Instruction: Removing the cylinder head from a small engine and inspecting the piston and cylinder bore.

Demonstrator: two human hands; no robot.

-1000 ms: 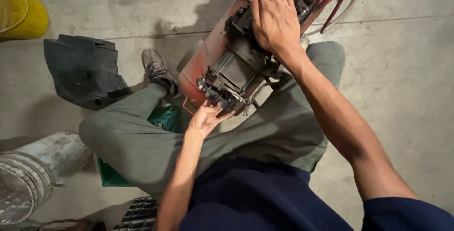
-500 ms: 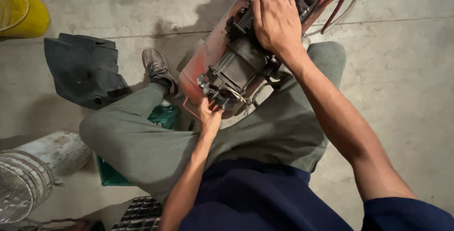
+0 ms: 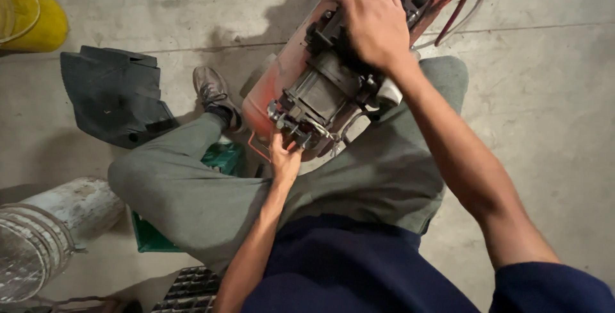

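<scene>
On the far left sits a yellow bucket [image 3: 38,21], then a dark cover [image 3: 112,95] on the floor and a grey pipe [image 3: 51,230] nearer. The left hand [image 3: 284,159] has moved up since a second ago; its fingers now touch the near end of the motor [image 3: 320,98], so work there seems started; whether they grip I cannot tell. The motor is grey, greasy, on an orange housing [image 3: 275,79] over the lap. The right hand [image 3: 373,18] stays flat and spread on its far end.

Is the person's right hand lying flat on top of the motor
Yes, the right hand lies spread, palm down, on the upper end of the motor.
</scene>
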